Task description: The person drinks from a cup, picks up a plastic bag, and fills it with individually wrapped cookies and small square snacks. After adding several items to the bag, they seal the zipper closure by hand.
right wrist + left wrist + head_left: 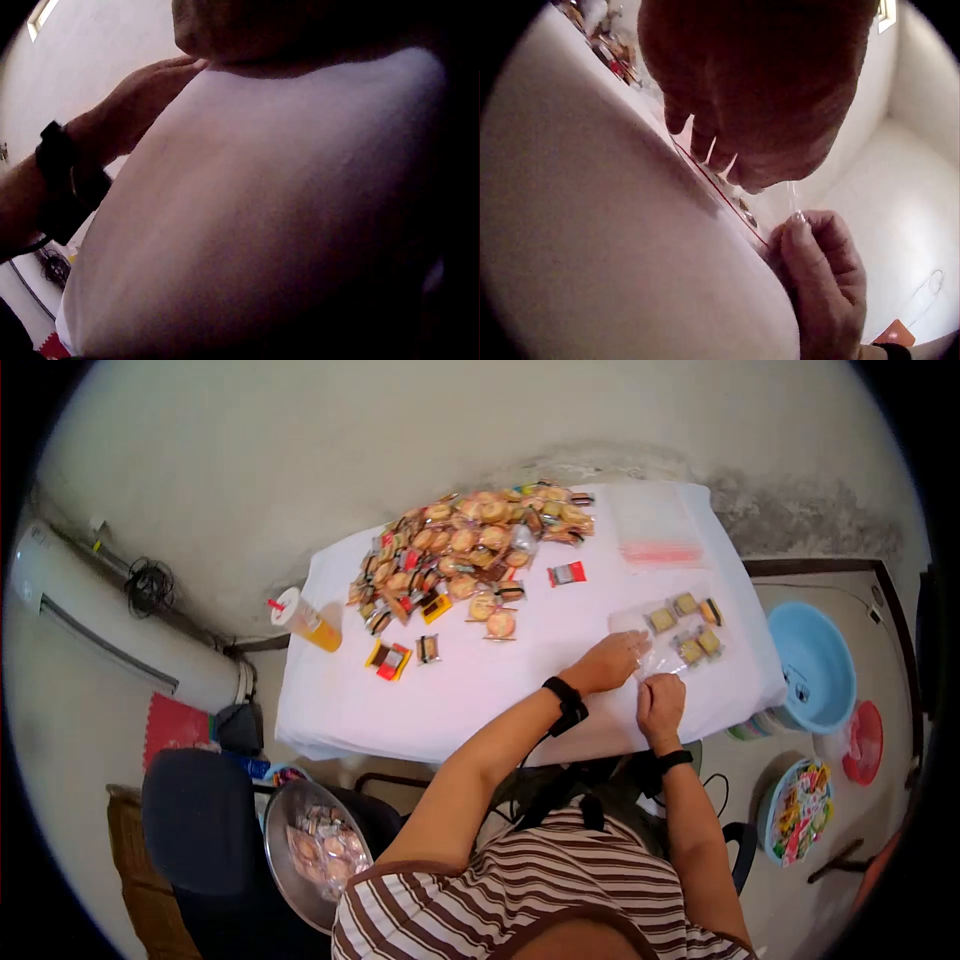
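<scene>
A clear zip bag (660, 660) with a red seal line lies near the table's right front edge. Several small wrapped square snacks (690, 650) lie within its outline, yellowish, one with a dark band. My left hand (615, 660) pinches the bag's near left edge, its other fingers spread along the plastic in the left wrist view. Close by, my right hand (661, 705) grips the bag's near edge between thumb and curled fingers (836, 244). A strip of clear plastic stretches between both hands there. In the right wrist view the bag is hidden.
A large heap of wrapped round biscuits (460, 550) covers the table's back left. Flat bags with red edges (655, 530) lie at the back right. A drink cup (305, 618) stands at the left edge. Below are a metal bowl (285, 805) and a blue basin (840, 670).
</scene>
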Tool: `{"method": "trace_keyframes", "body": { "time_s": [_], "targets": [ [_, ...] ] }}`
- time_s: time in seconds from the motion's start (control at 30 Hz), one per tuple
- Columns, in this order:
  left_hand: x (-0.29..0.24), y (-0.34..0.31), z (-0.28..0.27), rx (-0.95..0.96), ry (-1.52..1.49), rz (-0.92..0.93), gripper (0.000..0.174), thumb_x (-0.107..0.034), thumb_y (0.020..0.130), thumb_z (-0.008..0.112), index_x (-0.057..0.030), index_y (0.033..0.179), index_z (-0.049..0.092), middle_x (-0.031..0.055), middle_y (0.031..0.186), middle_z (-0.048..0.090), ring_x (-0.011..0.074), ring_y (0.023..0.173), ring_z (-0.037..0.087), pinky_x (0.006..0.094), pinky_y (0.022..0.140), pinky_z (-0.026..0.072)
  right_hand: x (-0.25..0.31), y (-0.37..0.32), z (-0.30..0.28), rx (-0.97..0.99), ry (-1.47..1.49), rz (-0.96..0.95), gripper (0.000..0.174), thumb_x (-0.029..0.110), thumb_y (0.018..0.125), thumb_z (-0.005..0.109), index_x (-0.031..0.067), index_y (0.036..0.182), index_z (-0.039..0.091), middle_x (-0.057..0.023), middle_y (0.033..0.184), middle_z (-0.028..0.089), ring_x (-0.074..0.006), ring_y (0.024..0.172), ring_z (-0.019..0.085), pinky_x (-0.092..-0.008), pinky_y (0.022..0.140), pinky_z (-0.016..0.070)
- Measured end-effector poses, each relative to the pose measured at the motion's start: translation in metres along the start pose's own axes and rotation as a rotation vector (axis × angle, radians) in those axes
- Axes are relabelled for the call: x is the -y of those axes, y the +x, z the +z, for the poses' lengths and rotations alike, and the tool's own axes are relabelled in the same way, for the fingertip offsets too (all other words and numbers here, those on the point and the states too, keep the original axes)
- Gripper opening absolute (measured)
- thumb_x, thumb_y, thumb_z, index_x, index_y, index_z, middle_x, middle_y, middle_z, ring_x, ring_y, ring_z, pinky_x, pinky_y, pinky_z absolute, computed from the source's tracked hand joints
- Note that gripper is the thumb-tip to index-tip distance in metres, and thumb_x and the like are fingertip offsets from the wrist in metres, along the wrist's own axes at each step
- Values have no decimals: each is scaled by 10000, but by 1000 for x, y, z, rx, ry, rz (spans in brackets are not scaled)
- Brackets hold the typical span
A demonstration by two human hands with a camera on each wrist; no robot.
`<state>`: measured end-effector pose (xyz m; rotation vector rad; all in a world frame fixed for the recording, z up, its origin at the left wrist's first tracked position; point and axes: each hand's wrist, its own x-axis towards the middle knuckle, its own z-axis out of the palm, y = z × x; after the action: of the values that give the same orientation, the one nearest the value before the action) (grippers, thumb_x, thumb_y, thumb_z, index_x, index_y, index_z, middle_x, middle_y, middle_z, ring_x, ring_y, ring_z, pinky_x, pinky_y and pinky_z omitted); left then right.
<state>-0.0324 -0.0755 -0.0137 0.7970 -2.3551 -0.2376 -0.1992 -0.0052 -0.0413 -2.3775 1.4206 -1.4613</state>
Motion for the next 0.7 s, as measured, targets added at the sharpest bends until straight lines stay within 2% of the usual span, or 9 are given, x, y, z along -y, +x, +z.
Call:
{"method": "trace_keyframes", "body": {
  "time_s": [0.03, 0.1, 0.13, 0.27, 0.33, 0.43, 0.53, 0.63, 0.7],
  "targets": [
    [-1, -12, -11, -5, -92, 66, 355, -69, 769, 593, 51, 1101, 556, 216, 1120, 574, 350, 1051, 541, 400, 929, 432, -1, 0, 1, 8, 13, -12, 85, 98, 771, 602, 61, 828, 551, -117, 815, 558, -317, 814, 526, -421, 739, 383],
    [11, -45, -30, -10, -158, -243, 266, -44, 809, 555, -27, 1068, 613, 155, 1127, 600, 294, 1084, 540, 384, 944, 429, -1, -1, 1, 27, -40, 13, 88, 96, 771, 603, 62, 831, 548, -116, 820, 560, -316, 821, 526, -419, 748, 384],
    [27, -64, -41, -133, -124, -243, 287, -42, 792, 552, -29, 1071, 615, 162, 1112, 610, 311, 1051, 554, 396, 926, 437, -1, 0, 1, 22, -42, 6, 95, 90, 770, 603, 61, 839, 545, -115, 825, 562, -316, 827, 527, -418, 750, 385],
    [72, -126, -124, -347, 269, -693, 322, -36, 793, 529, 11, 1108, 571, 197, 1198, 547, 354, 1168, 469, 427, 1014, 356, 4, 2, -2, 19, -36, -11, 104, 85, 768, 604, 56, 844, 540, -114, 831, 564, -314, 828, 528, -416, 753, 385],
    [73, -145, -158, -577, 478, -846, 410, -72, 783, 531, 42, 1176, 513, 270, 1276, 442, 410, 1216, 388, 436, 1036, 320, 4, 2, -1, 9, -32, -8, 108, 81, 765, 603, 54, 846, 536, -112, 835, 565, -313, 830, 525, -416, 755, 384],
    [97, -176, -194, -551, 643, -977, 497, -79, 746, 603, 49, 1209, 477, 276, 1311, 395, 414, 1242, 346, 448, 1052, 281, 3, 2, -1, 31, -46, -13, 108, 81, 764, 601, 55, 843, 532, -110, 832, 563, -313, 827, 524, -415, 754, 385],
    [114, -178, -215, -509, 784, -889, 533, -123, 741, 651, -5, 1233, 482, 224, 1313, 417, 386, 1240, 351, 503, 1044, 272, 5, 3, -1, 14, -58, -17, 102, 82, 764, 598, 56, 839, 535, -111, 834, 564, -312, 828, 526, -415, 746, 385],
    [126, -171, -218, -423, 794, -1047, 544, -191, 746, 681, -83, 1248, 501, 155, 1296, 461, 358, 1227, 367, 571, 1026, 247, 4, 4, -1, 15, -44, -32, 97, 86, 764, 598, 54, 832, 536, -111, 823, 558, -311, 822, 524, -412, 738, 385],
    [132, -166, -220, -232, 879, -1154, 558, -254, 751, 692, -140, 1263, 502, 103, 1251, 516, 326, 1210, 392, 613, 1010, 216, 5, 4, -2, 18, -60, -23, 96, 87, 764, 598, 54, 828, 536, -112, 819, 554, -310, 819, 523, -411, 736, 385]
  ]
}}
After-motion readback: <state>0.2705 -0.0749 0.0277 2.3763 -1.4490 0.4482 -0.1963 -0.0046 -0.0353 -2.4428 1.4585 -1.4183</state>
